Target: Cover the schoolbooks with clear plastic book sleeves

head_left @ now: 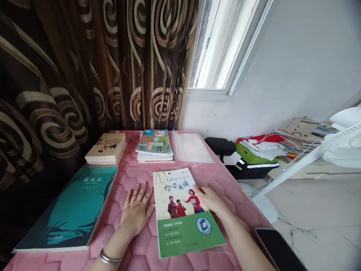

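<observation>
A book with a cream and green cover (183, 214) lies before me, three people in red pictured on its front. My right hand (210, 197) grips its right edge, the thumb on the cover and the other fingers hidden. Flat on the pink padded table cover (135, 248) rests my left hand (137, 210), fingers spread, just left of that book and apart from it. A silver bangle (110, 259) circles the left wrist. Farther left is a large teal book (75, 207) with dark tree shapes on its cover.
Small tan books (106, 148) and a stack of textbooks (154, 143) stand at the back, beside clear plastic covers (193, 146). A phone (279, 248) lies at the right edge. Beyond are a white fan (293, 175), a paper-filled bin (254, 160) and a patterned curtain (135, 64).
</observation>
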A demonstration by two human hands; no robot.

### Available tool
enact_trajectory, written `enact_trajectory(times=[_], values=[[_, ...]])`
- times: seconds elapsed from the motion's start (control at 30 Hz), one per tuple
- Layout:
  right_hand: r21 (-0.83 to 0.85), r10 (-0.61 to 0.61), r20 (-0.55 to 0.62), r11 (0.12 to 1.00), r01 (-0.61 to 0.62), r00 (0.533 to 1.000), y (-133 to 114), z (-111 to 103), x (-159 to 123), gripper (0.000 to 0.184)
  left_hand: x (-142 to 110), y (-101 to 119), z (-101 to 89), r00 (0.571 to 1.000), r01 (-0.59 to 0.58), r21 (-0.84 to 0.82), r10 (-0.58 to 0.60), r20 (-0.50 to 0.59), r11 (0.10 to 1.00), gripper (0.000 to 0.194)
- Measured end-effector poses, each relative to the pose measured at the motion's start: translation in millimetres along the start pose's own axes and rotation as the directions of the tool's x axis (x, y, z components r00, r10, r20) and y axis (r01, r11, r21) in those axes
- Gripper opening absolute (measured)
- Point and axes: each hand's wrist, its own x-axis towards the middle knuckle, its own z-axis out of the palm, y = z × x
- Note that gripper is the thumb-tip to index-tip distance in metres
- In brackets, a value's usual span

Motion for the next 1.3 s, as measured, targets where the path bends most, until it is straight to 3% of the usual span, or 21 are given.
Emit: enact_trajectory(times=[0.13, 0.33, 0.47, 0.8, 1.03, 1.3], values=[[-0.154, -0.153, -0.105, 0.979, 0.136, 0.983, 9, 7, -3, 0.043, 0, 1, 0.9, 1.000, 0.006, 0.013, -0.006, -0.011, 1.000, 0.054], [-0.171, -0.090, -0.116, 0.983, 0.070, 0.989, 29, -22, -4, 0.045, 1, 1, 2.8, 0.999, -0.003, 0.019, 0.004, -0.053, 1.000, 0.055], [-0.220, -0.071, -0.090, 0.974, 0.049, 0.993, 38, -26, 2, 0.046, 1, 1, 2.7, 0.999, 0.002, 0.011, -0.002, -0.048, 1.000, 0.055], [-0.211, -0.121, -0.167, 0.974, 0.084, 0.979, 34, -17, 12, 0.047, 5, 0, -0.5, 0.998, 0.035, -0.015, -0.036, -0.044, 0.999, 0.055], [-0.369, -0.207, -0.188, 0.921, 0.126, 0.960, 28, -14, 21, 0.046, 10, -5, -2.2, 0.999, 0.010, -0.022, -0.011, -0.049, 1.000, 0.055], [-0.430, -0.151, -0.195, 0.901, 0.054, 0.969, 28, -10, 19, 0.044, 4, 1, -9.1, 0.999, -0.045, -0.090, 0.042, -0.028, 0.995, 0.052]])
